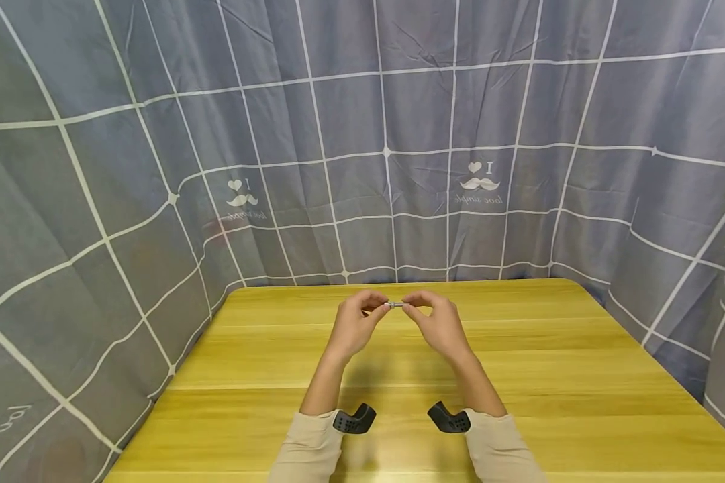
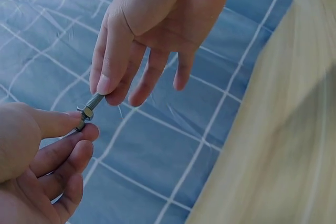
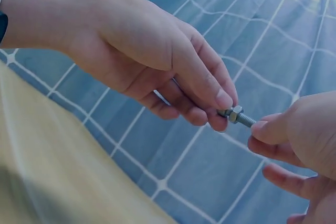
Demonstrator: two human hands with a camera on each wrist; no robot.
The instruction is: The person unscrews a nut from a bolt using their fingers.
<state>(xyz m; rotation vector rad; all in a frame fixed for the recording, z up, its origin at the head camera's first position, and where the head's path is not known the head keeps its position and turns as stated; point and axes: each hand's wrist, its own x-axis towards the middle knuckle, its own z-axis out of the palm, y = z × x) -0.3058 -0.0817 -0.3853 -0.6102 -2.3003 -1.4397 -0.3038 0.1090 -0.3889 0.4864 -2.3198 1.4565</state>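
A small silver bolt [image 1: 397, 305] is held up between the two hands over the table's far part. My left hand [image 1: 355, 325] pinches one end of it between thumb and forefinger. The right hand [image 1: 442, 326] pinches the threaded end with thumb and forefinger. In the right wrist view a hex nut [image 3: 236, 113] sits on the bolt close to the left fingertips, with bare thread showing from there to the right thumb. The left wrist view also shows the nut [image 2: 86, 112] just past the left thumb. Both hands' fingertips hide the bolt's ends.
The yellow wood-grain table [image 1: 248, 402] spreads under both forearms. A grey curtain [image 1: 350, 188] with white grid lines hangs behind the table and along both sides. Black wrist mounts [image 1: 355, 420] sit at the cuffs of the beige sleeves.
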